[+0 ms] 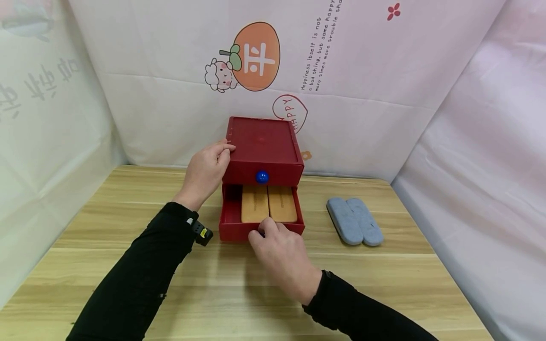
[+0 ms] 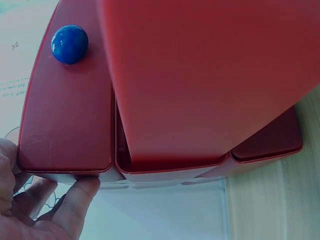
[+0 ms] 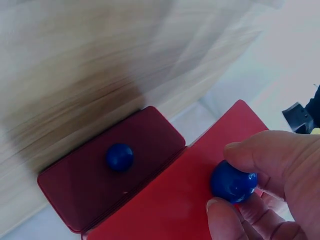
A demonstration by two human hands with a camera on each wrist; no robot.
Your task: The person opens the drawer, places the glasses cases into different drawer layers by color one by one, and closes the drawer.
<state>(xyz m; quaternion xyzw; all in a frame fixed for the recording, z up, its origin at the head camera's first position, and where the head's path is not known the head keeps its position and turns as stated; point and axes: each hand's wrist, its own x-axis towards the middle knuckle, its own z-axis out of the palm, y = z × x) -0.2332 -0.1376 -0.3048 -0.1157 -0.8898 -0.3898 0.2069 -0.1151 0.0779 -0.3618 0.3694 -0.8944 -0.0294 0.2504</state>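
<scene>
A red drawer cabinet [image 1: 264, 142] stands on the table, its middle drawer [image 1: 233, 232] pulled out. Two tan, flat, rounded pieces with small dark print, one on the left [image 1: 255, 204] and one on the right [image 1: 282, 204], lie side by side in that drawer. My right hand [image 1: 283, 255] pinches the drawer's blue knob [image 3: 232, 182] between thumb and fingers. At the cabinet's upper left edge, my left hand [image 1: 205, 170] holds on, fingers over the top and against the side. The top drawer's blue knob [image 1: 262, 177] is untouched.
Two grey-blue, rounded, flat pieces [image 1: 355, 221] lie together on the table [image 1: 204, 293] right of the cabinet. A closed bottom drawer with a blue knob [image 3: 119, 157] sits below the open one. Printed white cloth [image 1: 170, 94] hangs behind and on both sides.
</scene>
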